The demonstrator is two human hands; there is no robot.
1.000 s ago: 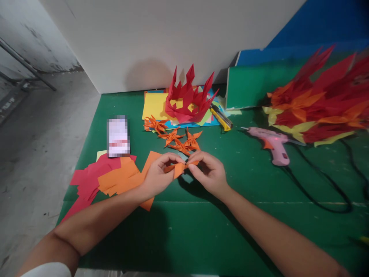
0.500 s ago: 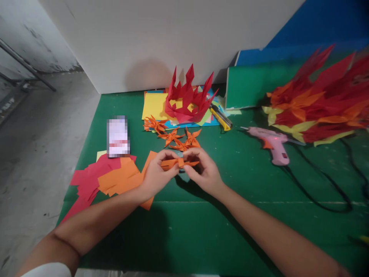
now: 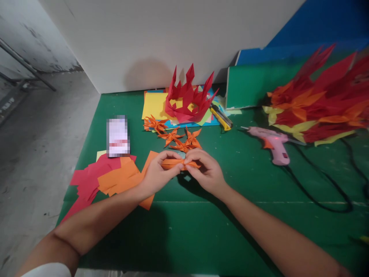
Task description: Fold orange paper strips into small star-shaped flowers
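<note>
Between both hands is a narrow piece of folded orange paper [image 3: 172,163], held level above the green table [image 3: 196,234]. My left hand [image 3: 158,171] pinches its left part between thumb and fingers. My right hand [image 3: 206,169] pinches it near the middle and right end; the thumbs almost meet. Just beyond the fingers lie several orange origami flowers [image 3: 170,136]. Behind them a red folded-paper crown [image 3: 188,102] stands on coloured sheets. Loose orange paper pieces [image 3: 121,177] lie beside and partly under my left forearm.
A pink glue gun [image 3: 273,144] with a black cord lies to the right. A yellow utility knife [image 3: 221,117] rests by the crown. Red paper pieces [image 3: 92,175] and a blurred-out phone-like object [image 3: 118,136] are at left. A large red, orange and yellow paper piece [image 3: 323,100] stands at far right.
Both hands have drawn slightly closer together, and the thumbs now press on the middle of the orange paper, which looks flatter. Nothing else has moved.
</note>
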